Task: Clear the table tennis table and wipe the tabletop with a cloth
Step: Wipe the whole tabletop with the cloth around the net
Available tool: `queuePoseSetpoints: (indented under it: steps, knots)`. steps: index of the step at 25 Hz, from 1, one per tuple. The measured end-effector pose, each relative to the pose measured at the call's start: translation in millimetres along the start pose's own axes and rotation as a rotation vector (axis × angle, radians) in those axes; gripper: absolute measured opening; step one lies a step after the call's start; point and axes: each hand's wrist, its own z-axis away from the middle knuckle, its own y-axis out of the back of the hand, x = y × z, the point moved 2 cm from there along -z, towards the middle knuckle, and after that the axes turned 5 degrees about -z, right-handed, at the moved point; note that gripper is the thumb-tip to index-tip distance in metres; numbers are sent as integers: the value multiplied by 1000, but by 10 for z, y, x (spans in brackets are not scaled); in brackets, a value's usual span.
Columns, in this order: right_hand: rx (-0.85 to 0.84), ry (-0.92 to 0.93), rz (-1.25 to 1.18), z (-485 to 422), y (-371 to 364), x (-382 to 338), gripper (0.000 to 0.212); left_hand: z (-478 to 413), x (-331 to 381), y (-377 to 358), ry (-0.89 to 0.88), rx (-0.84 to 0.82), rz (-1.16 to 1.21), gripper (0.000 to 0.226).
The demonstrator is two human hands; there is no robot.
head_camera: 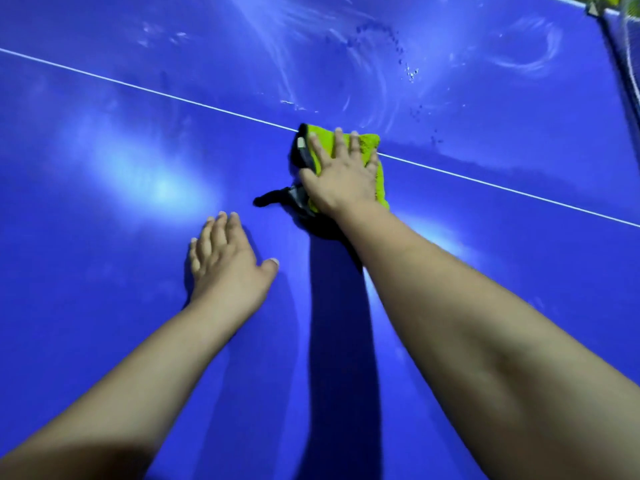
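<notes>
Near side: left hand (227,258) flat on blue tabletop (104,168), fingers straight, holding nothing, bracing. Farther out: right hand (341,171) spread flat, pressing green cloth (375,168) down on white centre line (173,95); cloth directly under palm. Beyond: wet swirls and droplets (410,72), net (623,50) at far right. No clutter visible; wiping looks midway, near half seems dry.

No writing, number or brand can be read. The green cloth (360,147) has a small pale tag (301,143) at its dark left edge, too blurred to read. The white line (138,86) running out from the cloth carries no lettering.
</notes>
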Motion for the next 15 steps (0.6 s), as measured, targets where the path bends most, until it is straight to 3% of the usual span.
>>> queuePoseSetpoints:
  steps: [4,8,15]
  knots:
    - [-42,234,15,439,-205,-567,68,81,-251,152,141,86,56,77]
    - [-88,363,-4,884,-249,-416,68,305,-49,99,127,83,26,74]
    - [-50,234,-66,1219,-8,891,68,821,951,-415,-12,31,-84,72]
